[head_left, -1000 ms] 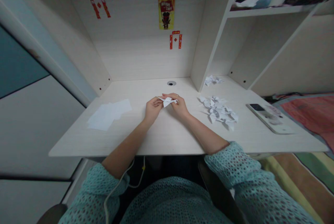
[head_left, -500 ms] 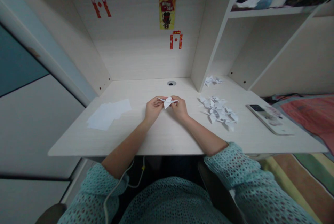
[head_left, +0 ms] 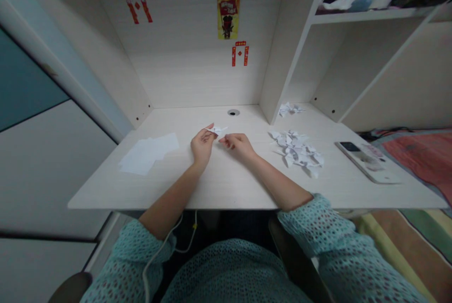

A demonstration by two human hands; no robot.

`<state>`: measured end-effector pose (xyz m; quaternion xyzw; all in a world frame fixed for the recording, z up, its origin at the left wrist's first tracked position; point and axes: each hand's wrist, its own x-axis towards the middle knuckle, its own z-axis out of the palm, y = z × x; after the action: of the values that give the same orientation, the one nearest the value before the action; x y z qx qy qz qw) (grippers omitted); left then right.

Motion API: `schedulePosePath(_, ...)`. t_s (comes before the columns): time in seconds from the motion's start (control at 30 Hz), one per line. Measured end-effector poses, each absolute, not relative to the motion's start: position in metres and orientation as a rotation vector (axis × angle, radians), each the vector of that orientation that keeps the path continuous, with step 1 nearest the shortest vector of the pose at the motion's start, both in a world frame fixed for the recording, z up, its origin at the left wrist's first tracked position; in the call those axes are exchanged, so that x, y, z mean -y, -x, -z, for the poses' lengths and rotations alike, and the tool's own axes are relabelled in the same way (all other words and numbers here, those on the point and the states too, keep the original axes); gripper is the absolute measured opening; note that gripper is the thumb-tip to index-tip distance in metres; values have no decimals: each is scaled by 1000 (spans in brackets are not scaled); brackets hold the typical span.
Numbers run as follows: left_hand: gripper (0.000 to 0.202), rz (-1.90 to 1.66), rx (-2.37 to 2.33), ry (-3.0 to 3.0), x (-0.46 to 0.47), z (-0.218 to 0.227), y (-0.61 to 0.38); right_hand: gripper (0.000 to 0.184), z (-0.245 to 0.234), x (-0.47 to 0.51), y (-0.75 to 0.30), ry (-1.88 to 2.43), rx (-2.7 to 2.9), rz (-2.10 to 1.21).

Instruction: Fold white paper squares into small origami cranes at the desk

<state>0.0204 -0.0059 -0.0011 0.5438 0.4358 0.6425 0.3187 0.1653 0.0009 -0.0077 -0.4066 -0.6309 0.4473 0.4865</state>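
- Our left hand (head_left: pixel 202 147), near the middle of the frame, pinches the folded paper (head_left: pixel 218 130) between thumb and fingers, above the desk (head_left: pixel 229 185).
- Our right hand (head_left: pixel 240 144) is curled just beside it, apart from the paper as far as we see; we cannot tell whether its fingertips meet.
- We judge the step in hand to be shaping or checking this small piece; its finer folds are too small to read.
- The next move, we think, calls for a light grip, since thin points would crumple easily.
- Loose sheets (head_left: pixel 146 154) overlap at left of centre, well apart from our hands.
- A pile (head_left: pixel 298 150) of folded pieces lies right of centre, with a smaller heap (head_left: pixel 290 109) above it, by the foot of the divider (head_left: pixel 294 53).
- The phone (head_left: pixel 367 164) lies at right.
- Nothing seems to block our hands; a cable (head_left: pixel 150 263) crosses our sleeve at lower left.
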Motion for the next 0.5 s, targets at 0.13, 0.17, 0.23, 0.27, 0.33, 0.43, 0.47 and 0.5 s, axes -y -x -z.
schedulePosePath(0.13,32,-1653,-1248,-1505,11,1,-21,57,-1,3,-164,930,1385,-1313)
schedulePosePath(0.17,31,-1635,-1281,-1538,12,1,-21,56,-3,4,-163,929,1394,-1308)
schedulePosePath(0.23,29,-1597,-1345,-1604,14,0,-21,52,-6,7,-163,929,1439,-1258)
schedulePosePath(0.27,27,-1583,-1372,-1630,15,-1,-20,49,-6,7,-162,928,1460,-1232)
schedulePosePath(0.33,24,-1566,-1410,-1662,15,0,-20,45,-6,7,-163,923,1475,-1204)
schedulePosePath(0.43,22,-1534,-1424,-1714,13,1,-19,41,-3,6,-164,910,1460,-1199)
schedulePosePath(0.47,22,-1525,-1423,-1734,13,2,-19,39,-3,5,-164,902,1454,-1199)
schedulePosePath(0.5,22,-1520,-1422,-1752,13,2,-19,37,-2,5,-164,894,1446,-1199)
